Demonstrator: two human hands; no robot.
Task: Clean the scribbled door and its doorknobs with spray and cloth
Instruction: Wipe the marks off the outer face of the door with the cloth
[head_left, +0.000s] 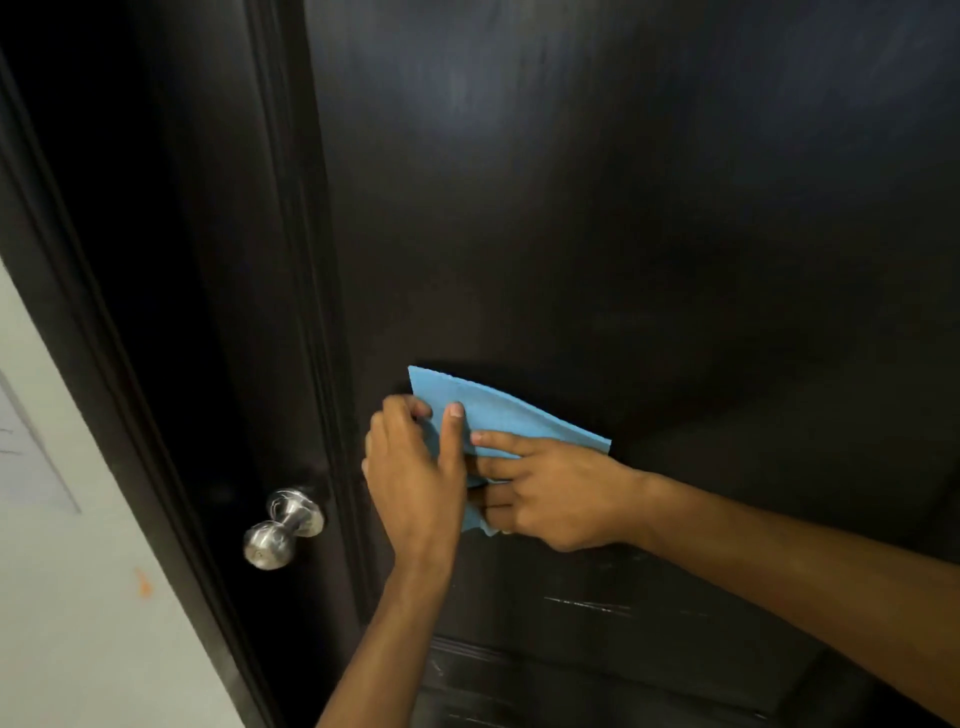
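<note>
We have both hands on the folded light-blue cleaning cloth (498, 415), which lies flat against the dark brown wooden door (623, 234) a little above knob height. Our left hand (415, 467) holds the cloth's left edge, thumb straight along its face and the other fingers curled at the edge; our right hand (550, 493) has its fingers partly extended over the lower part, though whether they pinch or only press we cannot tell. The pale scribble marks (587, 605) lie just below the hands, running roughly level across the panel, with fainter ones lower still, so we judge the next wipe goes downward, and the right hand is nearer them. The round brushed-metal doorknob (283, 527) sits left of and slightly below the left hand, beside the dark door frame (130, 364) and a pale wall (62, 597). No spray bottle is in view.
</note>
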